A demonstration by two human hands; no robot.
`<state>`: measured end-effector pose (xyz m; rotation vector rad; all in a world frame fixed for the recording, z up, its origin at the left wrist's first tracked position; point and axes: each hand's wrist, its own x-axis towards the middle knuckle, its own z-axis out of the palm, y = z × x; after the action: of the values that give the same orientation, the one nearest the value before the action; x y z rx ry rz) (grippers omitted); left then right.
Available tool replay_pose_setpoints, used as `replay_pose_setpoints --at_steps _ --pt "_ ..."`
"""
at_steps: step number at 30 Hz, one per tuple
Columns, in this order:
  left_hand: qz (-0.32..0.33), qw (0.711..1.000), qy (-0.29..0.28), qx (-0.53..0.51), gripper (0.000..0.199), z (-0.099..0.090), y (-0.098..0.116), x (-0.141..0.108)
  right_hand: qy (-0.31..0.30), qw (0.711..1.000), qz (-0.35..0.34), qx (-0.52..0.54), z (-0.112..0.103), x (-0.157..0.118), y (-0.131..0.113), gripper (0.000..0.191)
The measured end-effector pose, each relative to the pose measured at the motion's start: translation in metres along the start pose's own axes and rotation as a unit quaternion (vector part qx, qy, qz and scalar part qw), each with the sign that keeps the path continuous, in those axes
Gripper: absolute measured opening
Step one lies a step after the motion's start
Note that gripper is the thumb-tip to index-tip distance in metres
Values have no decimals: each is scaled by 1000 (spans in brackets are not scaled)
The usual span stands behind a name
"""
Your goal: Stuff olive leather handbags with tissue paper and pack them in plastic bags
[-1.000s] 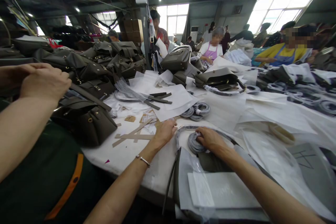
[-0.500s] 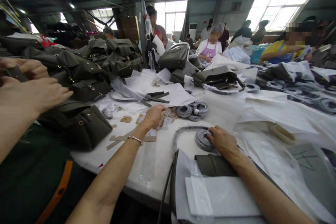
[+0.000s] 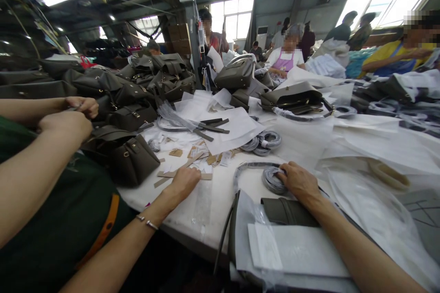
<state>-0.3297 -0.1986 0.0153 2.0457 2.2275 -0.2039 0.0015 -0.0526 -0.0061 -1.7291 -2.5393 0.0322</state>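
Observation:
My left hand [image 3: 185, 184] is closed above the table, by the tan cardboard strips [image 3: 168, 175]. Whatever its fingers may hold is hidden. My right hand [image 3: 299, 184] grips the edge of a coiled strap [image 3: 274, 180] in clear wrapping. Below that hand lies a dark olive handbag [image 3: 287, 212], partly covered with white sheet padding [image 3: 305, 247] and plastic film. Its wrapped handle [image 3: 252, 165] arches onto the table behind the coil. Paper tags and small cards [image 3: 209, 158] are scattered beyond my left hand.
At the left, a co-worker's hands [image 3: 74, 114] work close to my left arm. A finished-looking olive handbag [image 3: 129, 158] stands near them, with a heap of bags [image 3: 134, 84] behind. More wrapped coils [image 3: 266, 141] and white sheets [image 3: 233, 128] lie farther back.
My left hand has drawn back from the tag pile toward me. My right hand stays at the coiled strap. The view has turned slightly, and the co-worker's hands appear lower and farther right.

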Motion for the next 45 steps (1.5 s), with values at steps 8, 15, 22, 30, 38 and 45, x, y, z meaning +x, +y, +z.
replay_pose_setpoints --at_steps 8,15,22,30,38,45 --pt "-1 999 -9 46 26 -13 -5 3 -61 998 -5 7 -14 1 -2 27" --pt "-17 998 46 -35 20 -15 -13 0 6 1000 -28 4 -49 -13 -16 33" --pt "40 968 92 -230 27 -39 -1 -26 85 930 -173 313 -76 -39 -72 32" --pt "163 781 -58 -600 33 -47 47 -37 -20 865 -224 448 -85 -53 -121 19" --pt "134 804 -130 -565 21 -36 40 -33 -33 890 -128 436 -78 -44 -84 17" --pt "147 888 46 -434 12 -37 65 -32 -32 955 -258 146 -94 -62 -109 19"
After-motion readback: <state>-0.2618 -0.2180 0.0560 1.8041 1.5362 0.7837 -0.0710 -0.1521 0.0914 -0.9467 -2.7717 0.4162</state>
